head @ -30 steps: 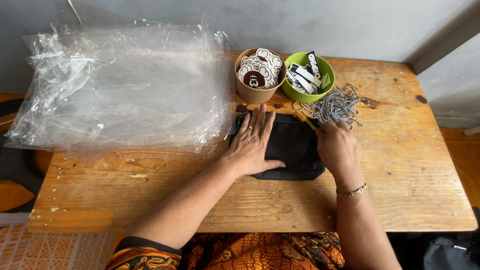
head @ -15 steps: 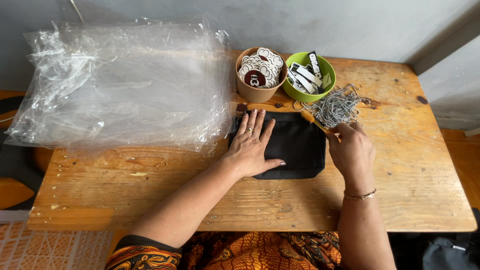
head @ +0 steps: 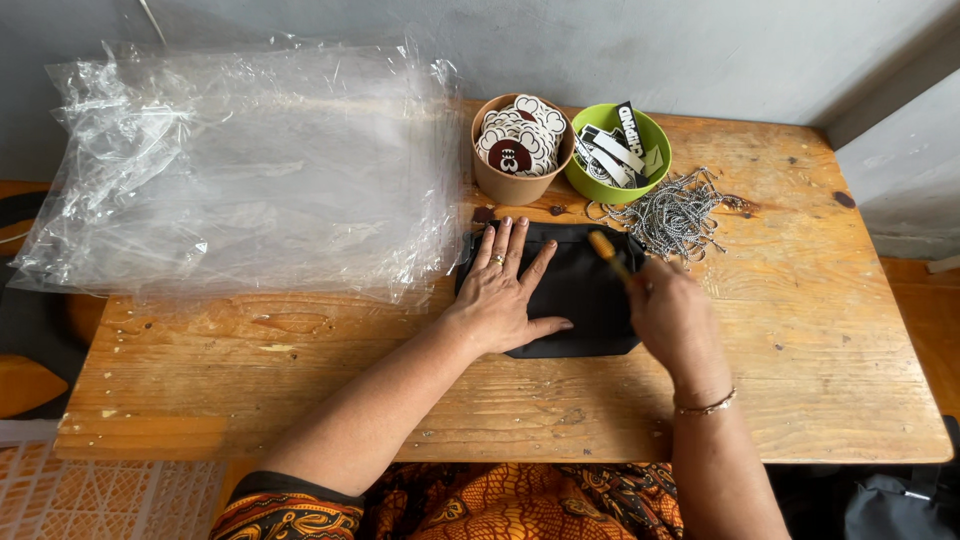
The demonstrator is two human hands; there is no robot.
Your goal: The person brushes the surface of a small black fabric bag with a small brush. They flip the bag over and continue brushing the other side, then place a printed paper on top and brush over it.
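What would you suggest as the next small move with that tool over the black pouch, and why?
Probably bring the yellow-handled tool in the right hand down to the black pouch's right edge: the left hand lies flat on it, pinning it to the table.

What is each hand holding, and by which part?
The right hand grips a yellow-handled tool by its lower end. The left hand lies flat on the black pouch.

- Hands: two – left hand (head: 505,295), right hand (head: 672,318)
- Black fabric pouch (head: 580,290): one
- Orange-handled tool (head: 606,250): one
- Bowls: two – brown bowl (head: 505,183), green bowl (head: 600,187)
- Heap of ball chains (head: 677,214): one
- Stack of clear plastic bags (head: 250,170): one
- Wooden table (head: 800,350): one
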